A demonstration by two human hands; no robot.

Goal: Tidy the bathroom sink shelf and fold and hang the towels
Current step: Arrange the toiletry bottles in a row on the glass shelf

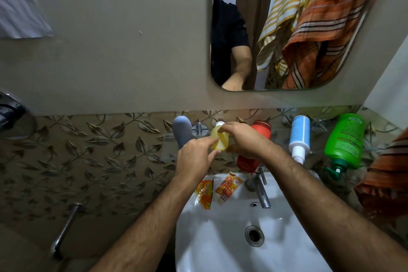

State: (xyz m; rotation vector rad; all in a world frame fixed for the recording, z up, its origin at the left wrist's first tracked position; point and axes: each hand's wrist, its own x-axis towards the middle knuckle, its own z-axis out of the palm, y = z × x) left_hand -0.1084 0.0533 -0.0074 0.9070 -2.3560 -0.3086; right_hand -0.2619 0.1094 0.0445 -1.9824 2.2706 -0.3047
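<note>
A small yellow bottle (pixel 220 140) with a white cap stands on the glass shelf (pixel 168 138) above the sink. My right hand (pixel 245 139) grips it from the right, fingers curled over its top. The fingertips of my left hand (pixel 194 157) touch its lower left side. Along the shelf stand a grey bottle (pixel 182 131), a red bottle (pixel 261 131) partly behind my right hand, a blue-and-white bottle (pixel 299 134) and a green pump bottle (pixel 344 141). An orange striped towel (pixel 386 183) hangs at the right edge.
Two orange packets (pixel 204 192) (pixel 227 186) lie on the rim of the white sink (pixel 220 238) beside the tap (pixel 261 192). The mirror (pixel 287 28) reflects yellow and orange striped towels. A white cloth (pixel 17 6) hangs top left. A towel ring (pixel 13 115) is on the left wall.
</note>
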